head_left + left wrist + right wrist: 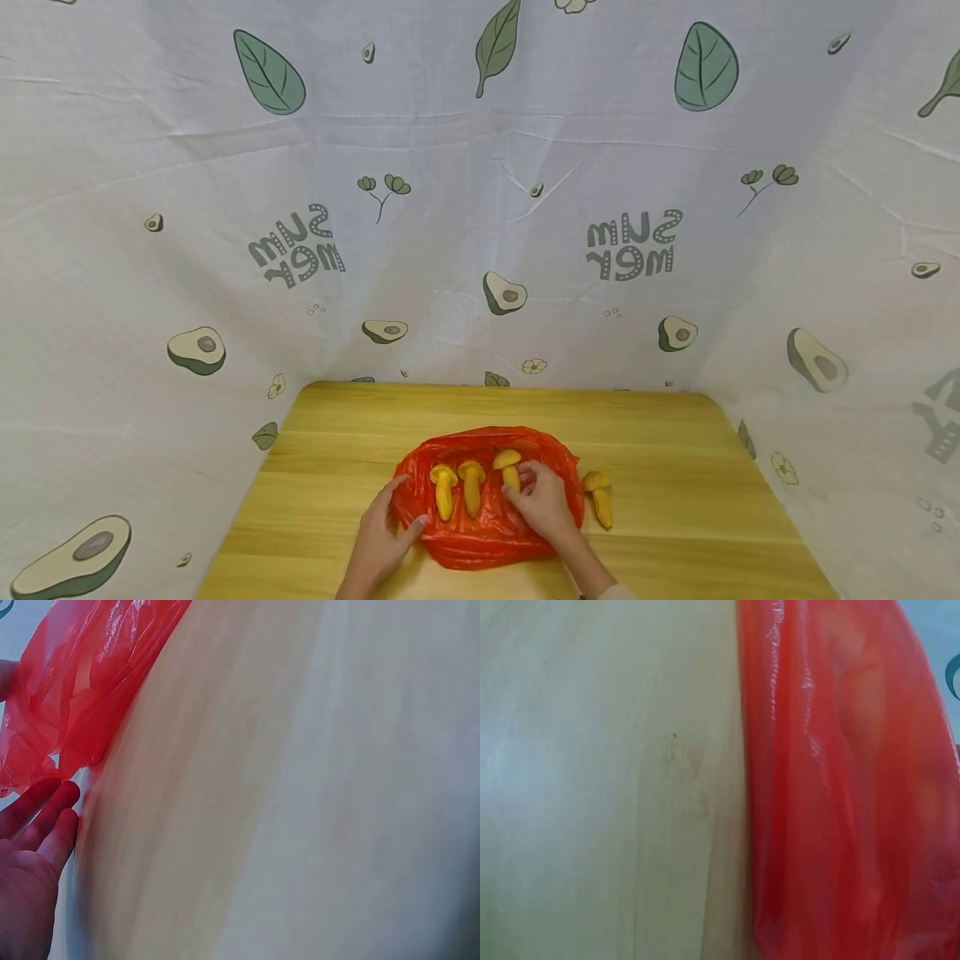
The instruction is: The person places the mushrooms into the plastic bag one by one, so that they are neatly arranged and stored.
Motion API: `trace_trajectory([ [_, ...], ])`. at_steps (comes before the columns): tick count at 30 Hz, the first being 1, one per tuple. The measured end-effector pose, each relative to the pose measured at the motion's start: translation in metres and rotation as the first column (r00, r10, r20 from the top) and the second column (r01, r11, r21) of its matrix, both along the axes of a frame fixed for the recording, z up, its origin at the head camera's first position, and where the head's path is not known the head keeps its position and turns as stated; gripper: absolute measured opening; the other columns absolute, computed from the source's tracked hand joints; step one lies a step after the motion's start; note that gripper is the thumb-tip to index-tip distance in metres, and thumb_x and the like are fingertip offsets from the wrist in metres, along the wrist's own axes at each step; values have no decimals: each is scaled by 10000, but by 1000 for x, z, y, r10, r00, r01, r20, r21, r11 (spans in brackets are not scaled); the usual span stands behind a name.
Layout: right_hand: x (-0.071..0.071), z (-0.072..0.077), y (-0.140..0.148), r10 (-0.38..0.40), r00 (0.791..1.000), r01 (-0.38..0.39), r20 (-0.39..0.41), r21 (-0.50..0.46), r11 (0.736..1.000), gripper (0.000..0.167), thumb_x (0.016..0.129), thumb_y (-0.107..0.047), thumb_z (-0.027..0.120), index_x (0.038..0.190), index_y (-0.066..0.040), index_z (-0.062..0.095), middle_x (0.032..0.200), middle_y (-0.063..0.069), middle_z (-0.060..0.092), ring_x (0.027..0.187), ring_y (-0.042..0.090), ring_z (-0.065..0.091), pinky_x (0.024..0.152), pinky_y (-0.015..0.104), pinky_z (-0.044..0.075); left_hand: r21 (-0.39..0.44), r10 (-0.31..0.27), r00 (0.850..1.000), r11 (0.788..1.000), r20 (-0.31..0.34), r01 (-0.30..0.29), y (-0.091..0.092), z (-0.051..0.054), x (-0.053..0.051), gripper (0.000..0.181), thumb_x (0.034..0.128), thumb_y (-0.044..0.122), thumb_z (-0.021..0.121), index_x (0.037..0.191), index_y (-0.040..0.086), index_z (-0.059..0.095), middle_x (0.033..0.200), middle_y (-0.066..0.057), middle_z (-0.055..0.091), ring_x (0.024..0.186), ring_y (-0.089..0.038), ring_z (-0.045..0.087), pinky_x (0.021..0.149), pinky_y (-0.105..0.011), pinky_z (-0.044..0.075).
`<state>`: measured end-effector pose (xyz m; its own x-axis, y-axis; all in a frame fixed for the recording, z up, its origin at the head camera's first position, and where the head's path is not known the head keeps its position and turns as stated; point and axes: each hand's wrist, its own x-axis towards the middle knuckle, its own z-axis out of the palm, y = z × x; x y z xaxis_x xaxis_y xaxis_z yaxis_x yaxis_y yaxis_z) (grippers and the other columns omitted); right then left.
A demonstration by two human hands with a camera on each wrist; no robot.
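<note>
A red plastic bag [487,550] lies spread on the table, with two yellow mushrooms, one on the left [444,492] and one in the middle [472,487], side by side on it. To their right is a third mushroom [507,463], its stem pinched between the thumb and fingers of my right hand [545,504]. My left hand [380,533] is at the bag's left edge, thumb and fingers apart; the left wrist view shows its fairly straight fingers [56,832] by the red plastic. In the right wrist view the bag [840,795] appears without the hand.
Another yellow mushroom [601,500] lies on the wooden table [315,467], just right of the bag. A pale cloth [450,250] printed with avocados and leaves hangs behind the table and along both sides.
</note>
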<state>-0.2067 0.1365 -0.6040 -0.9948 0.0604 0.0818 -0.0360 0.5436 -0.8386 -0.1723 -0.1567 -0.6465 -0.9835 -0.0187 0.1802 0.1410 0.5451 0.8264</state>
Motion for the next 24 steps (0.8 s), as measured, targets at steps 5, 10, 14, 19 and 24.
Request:
trace_trajectory([
  [5,1,-4,-7,33,999,-33,30,-8,999,385,791,-134,861,1084,33,675,924,100,675,663,112,581,579,201,508,4,-2,1000,1000,-6,2,1,1,0,761,840,411,836,1482,163,512,1501,-131,562,1392,-351,539,1148,-551,453],
  [10,2,-8,-13,36,998,-36,47,-8,999,367,782,-125,859,1057,30,671,912,94,666,670,109,580,587,201,506,22,-11,999,1000,-41,11,0,4,0,769,838,376,848,1488,147,507,1489,-113,567,1377,-317,555,1124,-523,482],
  [14,3,-11,-16,21,999,-20,50,-13,1000,364,774,-122,860,1046,33,674,903,103,666,687,101,593,600,206,515,29,-17,999,999,-51,18,-1,6,-1,777,836,371,852,1494,148,504,1487,-100,570,1374,-297,558,1115,-507,492],
  [19,2,-12,-19,-11,1000,11,26,10,1000,380,765,-131,868,1043,45,680,889,104,677,721,113,598,619,228,520,32,-24,998,999,-54,26,0,7,-1,782,841,396,846,1498,150,501,1485,-96,573,1369,-290,563,1116,-509,490],
  [24,2,-14,-19,-4,999,2,34,46,999,414,768,-164,881,1058,52,680,899,98,677,767,143,598,649,260,524,12,-21,998,1000,-53,22,-1,6,-1,782,842,433,837,1494,155,506,1473,-88,582,1366,-290,566,1118,-516,490],
])
